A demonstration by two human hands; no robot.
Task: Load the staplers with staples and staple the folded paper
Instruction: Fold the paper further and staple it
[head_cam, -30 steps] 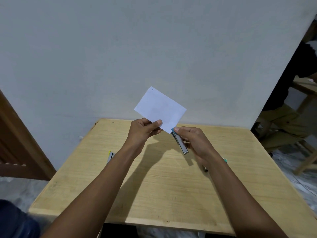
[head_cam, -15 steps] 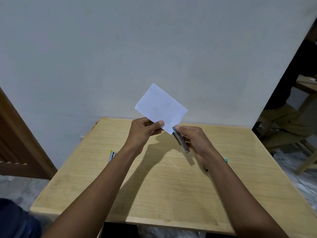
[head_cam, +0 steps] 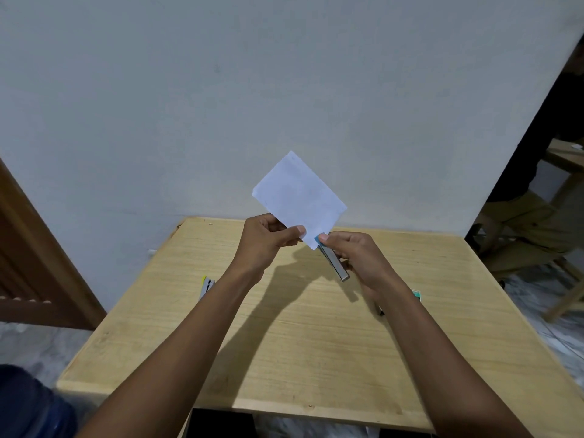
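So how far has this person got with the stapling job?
Done: the paper is folded and held up above the table. In hand: the left hand pinches its lower edge while the right hand holds a stapler with its nose at the bottom corner; whether a staple has gone in cannot be seen. Left: a second stapler lies on the table beside the left forearm, untouched.

White folded paper in blue stapler

Left grip, right grip — both pinching.
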